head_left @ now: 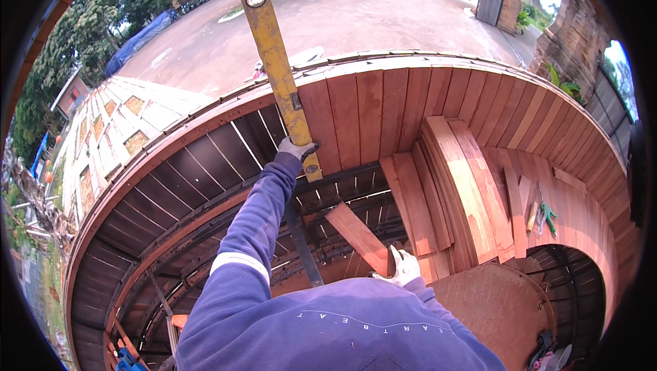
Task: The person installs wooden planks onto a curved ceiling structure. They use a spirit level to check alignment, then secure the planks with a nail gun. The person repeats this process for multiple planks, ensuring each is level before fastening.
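In the head view, my gloved left hand is closed round the lower part of a long, scuffed yellow spirit level, which stands against the curved wall of vertical reddish boards, beside the bare dark framework. Low in the middle, my gloved right hand grips the lower end of a loose, short reddish plank, angled over the dark slats. Just to its right lie several stacked planks.
Pliers with green handles and a wood-coloured tool lie on the curved boarded ledge at right. A dark metal bar runs below my left arm. Beyond the wall's rim are a paved yard, trees and a stone pillar.
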`<state>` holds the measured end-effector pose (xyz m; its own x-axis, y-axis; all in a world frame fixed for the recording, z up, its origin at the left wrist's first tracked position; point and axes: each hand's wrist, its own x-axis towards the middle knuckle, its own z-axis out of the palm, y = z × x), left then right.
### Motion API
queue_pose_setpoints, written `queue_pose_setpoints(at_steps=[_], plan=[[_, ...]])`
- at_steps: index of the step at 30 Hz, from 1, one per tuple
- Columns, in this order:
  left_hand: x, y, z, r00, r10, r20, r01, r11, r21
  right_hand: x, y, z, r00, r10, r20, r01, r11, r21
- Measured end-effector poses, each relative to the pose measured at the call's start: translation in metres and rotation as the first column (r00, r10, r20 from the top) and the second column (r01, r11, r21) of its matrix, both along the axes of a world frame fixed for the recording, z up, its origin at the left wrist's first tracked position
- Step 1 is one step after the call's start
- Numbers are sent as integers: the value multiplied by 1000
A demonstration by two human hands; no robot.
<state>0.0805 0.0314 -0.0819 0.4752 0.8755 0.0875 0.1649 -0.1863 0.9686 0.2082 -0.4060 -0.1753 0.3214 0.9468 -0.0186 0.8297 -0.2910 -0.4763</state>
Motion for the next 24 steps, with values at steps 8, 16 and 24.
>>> queue_pose_setpoints(at_steps=[8, 16, 24], plan=[[-3, 6, -9, 999, -5, 35, 7, 998, -63, -1, 4, 12, 997, -4, -80, -5, 995, -104], [-4, 0, 2, 998, 23, -53, -23, 1000, -8, -2, 2, 7, 1000, -3, -21, 2, 1000, -30], [-5, 11, -10, 998, -39, 46, 42, 996, -76, 0, 1, -2, 1000, 4, 3, -4, 1000, -1]])
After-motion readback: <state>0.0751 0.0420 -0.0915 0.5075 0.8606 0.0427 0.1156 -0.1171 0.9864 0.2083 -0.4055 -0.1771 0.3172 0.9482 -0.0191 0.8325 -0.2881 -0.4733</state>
